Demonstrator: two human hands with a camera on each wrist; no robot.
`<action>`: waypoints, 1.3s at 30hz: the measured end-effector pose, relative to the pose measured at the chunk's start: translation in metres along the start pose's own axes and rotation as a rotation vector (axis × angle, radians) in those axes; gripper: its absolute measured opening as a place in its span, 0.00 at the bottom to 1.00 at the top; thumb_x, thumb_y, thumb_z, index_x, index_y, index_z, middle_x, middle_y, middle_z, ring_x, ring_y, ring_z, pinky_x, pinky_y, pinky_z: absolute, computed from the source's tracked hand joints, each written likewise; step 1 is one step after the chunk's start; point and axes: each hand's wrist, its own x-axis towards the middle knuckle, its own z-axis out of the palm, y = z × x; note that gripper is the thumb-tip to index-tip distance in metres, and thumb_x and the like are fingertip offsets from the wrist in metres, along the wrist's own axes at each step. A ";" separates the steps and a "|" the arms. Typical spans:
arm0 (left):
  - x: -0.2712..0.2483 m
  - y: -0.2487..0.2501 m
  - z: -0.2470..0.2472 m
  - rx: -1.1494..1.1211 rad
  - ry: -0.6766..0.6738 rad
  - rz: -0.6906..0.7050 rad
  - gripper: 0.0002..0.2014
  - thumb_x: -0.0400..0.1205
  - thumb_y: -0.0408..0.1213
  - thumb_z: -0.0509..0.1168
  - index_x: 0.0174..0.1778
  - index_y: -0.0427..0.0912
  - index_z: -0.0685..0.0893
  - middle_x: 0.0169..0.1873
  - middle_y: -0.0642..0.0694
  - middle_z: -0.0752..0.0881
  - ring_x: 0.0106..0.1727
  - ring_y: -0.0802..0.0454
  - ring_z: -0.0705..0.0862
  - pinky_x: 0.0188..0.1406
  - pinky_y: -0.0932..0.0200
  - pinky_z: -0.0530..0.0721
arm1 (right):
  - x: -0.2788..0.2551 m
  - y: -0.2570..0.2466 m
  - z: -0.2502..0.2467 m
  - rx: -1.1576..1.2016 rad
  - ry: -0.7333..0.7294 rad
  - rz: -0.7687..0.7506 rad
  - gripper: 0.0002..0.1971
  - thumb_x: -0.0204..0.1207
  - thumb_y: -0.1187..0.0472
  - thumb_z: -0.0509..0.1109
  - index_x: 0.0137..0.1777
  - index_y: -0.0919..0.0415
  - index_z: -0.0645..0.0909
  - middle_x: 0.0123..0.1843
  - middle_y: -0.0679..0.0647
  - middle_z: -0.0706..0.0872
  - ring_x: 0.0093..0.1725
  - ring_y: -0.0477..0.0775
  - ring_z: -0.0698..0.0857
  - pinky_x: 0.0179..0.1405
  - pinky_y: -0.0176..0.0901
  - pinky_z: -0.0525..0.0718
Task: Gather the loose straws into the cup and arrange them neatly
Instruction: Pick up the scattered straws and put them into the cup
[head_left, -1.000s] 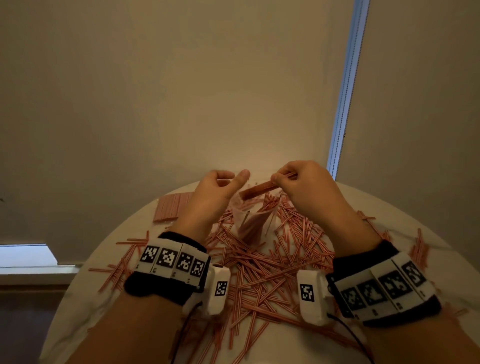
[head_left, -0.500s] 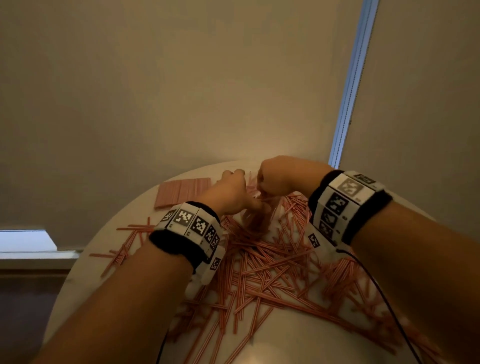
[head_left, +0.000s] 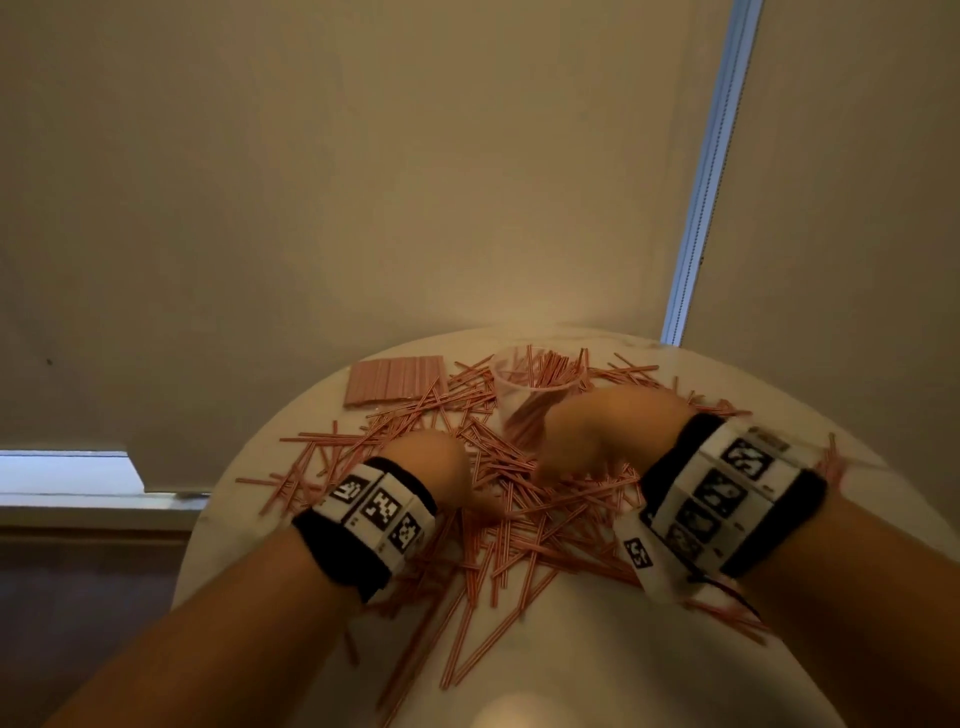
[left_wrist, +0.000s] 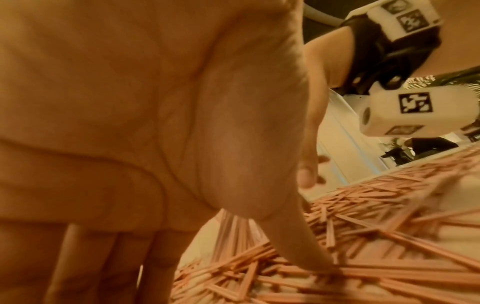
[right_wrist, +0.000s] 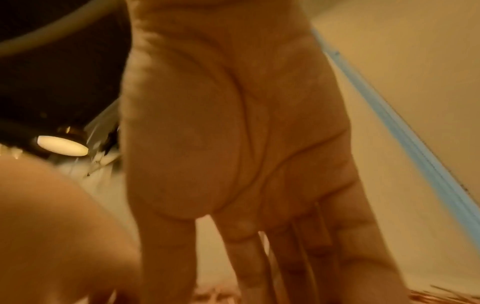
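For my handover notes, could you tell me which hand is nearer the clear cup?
Right. The right hand lies just in front of the clear cup, overlapping its base in the head view; the left hand is lower and further left, on the loose straws.

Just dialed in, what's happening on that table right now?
A person is gathering pink straws scattered over a round white table. Both hands are down in the pile of loose straws: the left hand and right hand have fingers extended onto it, no grip visible. The clear cup behind them already holds some straws. A flat stack lies at far left.
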 end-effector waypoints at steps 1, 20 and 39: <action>-0.003 0.004 0.002 0.013 -0.009 0.009 0.34 0.76 0.74 0.64 0.34 0.40 0.79 0.34 0.47 0.83 0.42 0.49 0.85 0.47 0.53 0.87 | 0.004 -0.004 0.010 -0.082 -0.028 0.040 0.28 0.82 0.36 0.63 0.65 0.61 0.82 0.48 0.53 0.85 0.44 0.54 0.86 0.49 0.47 0.85; -0.010 -0.014 -0.005 -0.254 0.008 0.025 0.12 0.85 0.46 0.68 0.52 0.40 0.85 0.42 0.47 0.82 0.44 0.49 0.82 0.34 0.59 0.79 | 0.004 -0.005 0.033 0.011 0.158 0.006 0.08 0.84 0.66 0.61 0.52 0.65 0.82 0.41 0.55 0.80 0.38 0.56 0.79 0.38 0.45 0.79; -0.011 -0.015 -0.009 -1.892 0.106 -0.134 0.11 0.90 0.30 0.50 0.51 0.37 0.78 0.26 0.49 0.75 0.25 0.55 0.72 0.27 0.59 0.76 | -0.040 0.014 0.004 0.348 0.303 -0.090 0.11 0.88 0.56 0.63 0.49 0.59 0.85 0.43 0.49 0.89 0.40 0.46 0.88 0.36 0.37 0.81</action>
